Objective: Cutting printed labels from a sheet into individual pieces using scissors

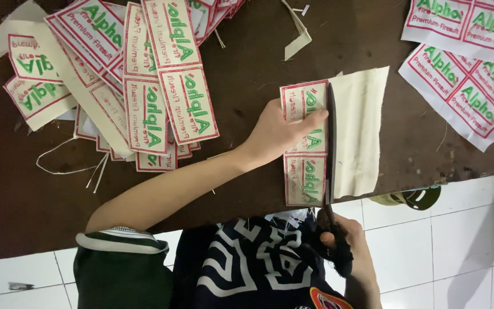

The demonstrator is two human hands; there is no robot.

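My left hand (pixel 284 130) presses flat on a cream fabric strip of printed labels (pixel 305 171) with red borders and green lettering, lying on the dark brown table (pixel 247 86). My right hand (pixel 347 243) grips the black handles of scissors (pixel 331 149), whose long blades run along the strip's right side, between the labels and the blank cream fabric (pixel 361 126).
A heap of cut labels (pixel 144 74) lies at the upper left with loose threads and offcuts. Uncut printed label sheets (pixel 464 68) sit at the upper right. Below the table edge is white tiled floor (pixel 458 229), with a green sandal (pixel 415 197) on it.
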